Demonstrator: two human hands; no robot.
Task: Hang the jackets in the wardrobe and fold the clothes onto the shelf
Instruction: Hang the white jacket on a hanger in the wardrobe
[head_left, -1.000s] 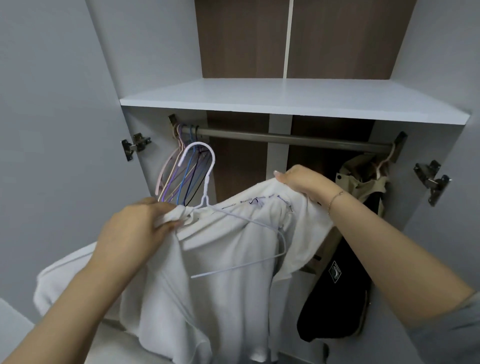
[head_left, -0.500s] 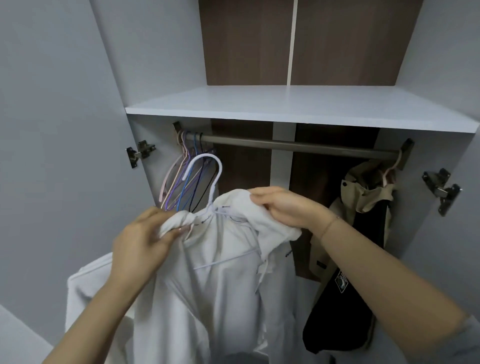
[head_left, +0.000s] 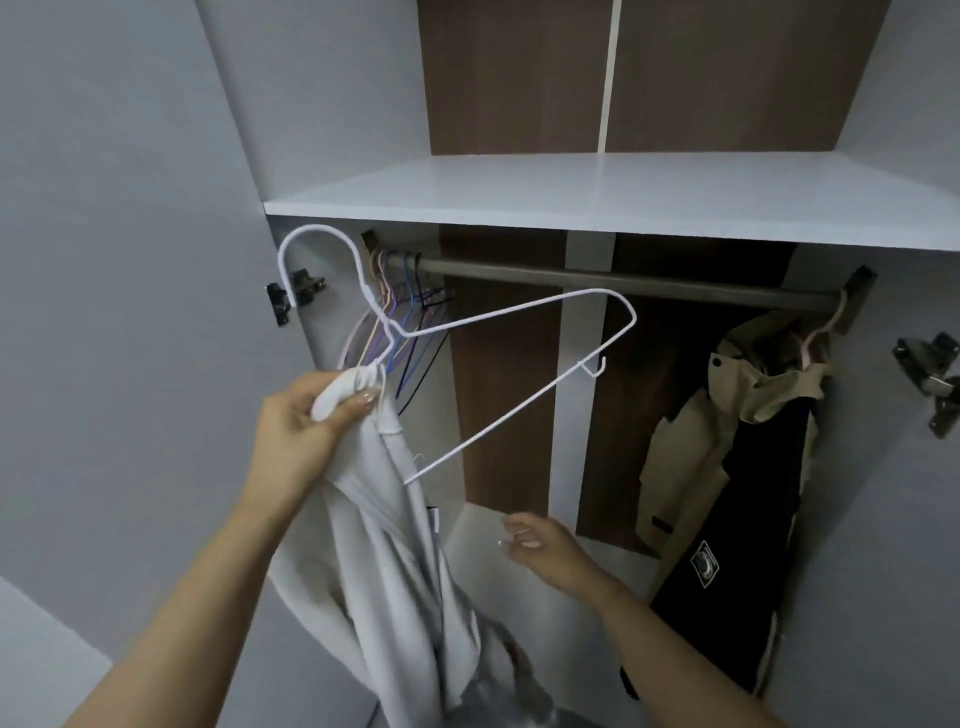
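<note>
Fingers (head_left: 358, 402) of my left hand (head_left: 301, 421) pinch the white jacket (head_left: 395, 561) and its white hanger (head_left: 467, 322) (tilted) at nine o'clock; my right hand (head_left: 540, 545) hangs loose, touching nothing, at six o'clock.

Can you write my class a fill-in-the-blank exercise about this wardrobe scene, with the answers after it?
1. The left hand grips the ___ garment at its top.
2. The white hanger is not hooked on the ___.
3. The right hand holds ___.
4. The beige and black jacket hangs at the rail's ___ end.

Answers: white; rail; nothing; right
</note>
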